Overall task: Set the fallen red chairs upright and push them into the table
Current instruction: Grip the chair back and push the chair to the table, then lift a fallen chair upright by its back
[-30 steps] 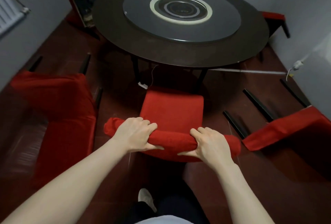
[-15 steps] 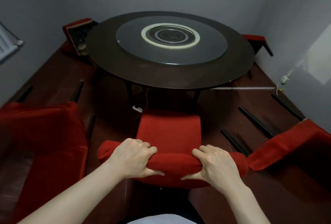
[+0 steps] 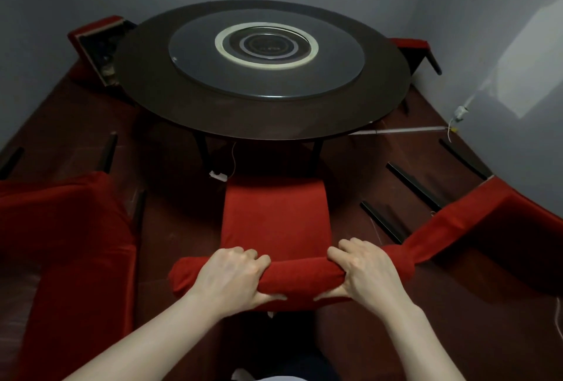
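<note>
Little change to the chair [image 3: 275, 216] over the last second: same spot against the plug [image 3: 218, 175] on the floor, as far as can be told through a tilting view, and the same two-handed hold. Means a push-in barely begun.

Stands upright before the table [image 3: 152, 100], seat front just short of the rim, most of the seat out in the open. Red plush, flat seat, backrest top a thick padded roll across the near side.

Left hand [image 3: 231, 280] wrapped round that roll left of middle, fingers curled over the top and thumb beneath; right hand [image 3: 364, 274] the same, right of middle.

Right end of the roll touching, or perhaps only overlapping, the right fallen chair [image 3: 475, 216], black legs pointing toward the table. Left fallen chair [image 3: 67, 243] just beside, legs out likewise. Beyond the table, far-left chair [image 3: 100, 42] tipped with its underside showing, and far-right chair [image 3: 417, 45] with one leg sticking out.

Calls for a straight shove forward between the table's legs, then the four others in turn.
</note>
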`<state>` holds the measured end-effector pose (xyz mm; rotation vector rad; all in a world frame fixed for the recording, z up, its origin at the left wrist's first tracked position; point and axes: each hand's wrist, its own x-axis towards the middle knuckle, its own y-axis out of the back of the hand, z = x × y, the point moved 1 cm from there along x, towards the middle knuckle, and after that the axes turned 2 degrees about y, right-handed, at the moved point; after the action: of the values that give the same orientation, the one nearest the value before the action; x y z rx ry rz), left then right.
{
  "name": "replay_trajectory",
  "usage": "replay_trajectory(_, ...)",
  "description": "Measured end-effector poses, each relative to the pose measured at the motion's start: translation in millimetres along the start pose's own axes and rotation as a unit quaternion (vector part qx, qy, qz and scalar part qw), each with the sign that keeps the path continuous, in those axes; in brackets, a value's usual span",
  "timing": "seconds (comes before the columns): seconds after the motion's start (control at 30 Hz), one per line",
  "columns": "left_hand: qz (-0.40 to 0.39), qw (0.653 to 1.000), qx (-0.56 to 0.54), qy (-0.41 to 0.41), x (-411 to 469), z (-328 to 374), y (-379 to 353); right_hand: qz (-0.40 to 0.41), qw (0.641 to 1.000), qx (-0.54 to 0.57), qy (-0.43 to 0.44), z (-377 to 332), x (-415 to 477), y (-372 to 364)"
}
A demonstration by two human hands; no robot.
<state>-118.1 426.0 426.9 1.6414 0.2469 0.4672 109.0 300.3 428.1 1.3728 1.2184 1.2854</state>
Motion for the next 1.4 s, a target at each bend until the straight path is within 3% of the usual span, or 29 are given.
replay_trajectory(0.17, -0.026, 0.999, -0.025, 0.032, 1.7, 0.6, 16.3, -0.111, 0.993, -0.021, -0.03, -3.8, 5.5, 11.1)
replay_trajectory(0.27, -0.025, 0.997, -0.048, 0.057, 15.6, 4.7, 29.8, -0.14, 0.988, 0.044, -0.055, -2.2, 8.4, 19.8)
replay_trajectory(0.37, -0.024, 0.996, -0.052, 0.065, 44.5, 18.0, 40.5, -0.084, 0.981, 0.137, -0.11, 11.4, 11.2, 35.6)
replay_trajectory(0.47, -0.034, 0.997, -0.045, 0.048, 82.6, 42.3, 49.1, -0.005, 0.979, 0.128, -0.158, 44.6, 4.5, 54.9)
replay_trajectory(0.57, -0.023, 0.998, -0.048, 0.015, 125.1, 74.1, 55.7, 0.021, 0.972, 0.119, -0.2, 85.9, -15.3, 71.8)
replay_trajectory(0.83, 0.021, 0.991, -0.08, -0.105, 275.5, 271.8, 73.1, 0.036, 0.947, 0.046, -0.317, 246.8, -172.8, 125.6)
replay_trajectory(1.07, 0.023, 0.976, -0.106, -0.189, 384.0, 470.5, 70.5, 0.002, 0.895, 0.008, -0.445, 383.5, -340.6, 166.7)
replay_trajectory(1.4, -0.007, 0.955, -0.111, -0.275, 520.5, 637.5, 30.5, 0.0, 0.855, 0.025, -0.518, 539.8, -436.3, 173.3)
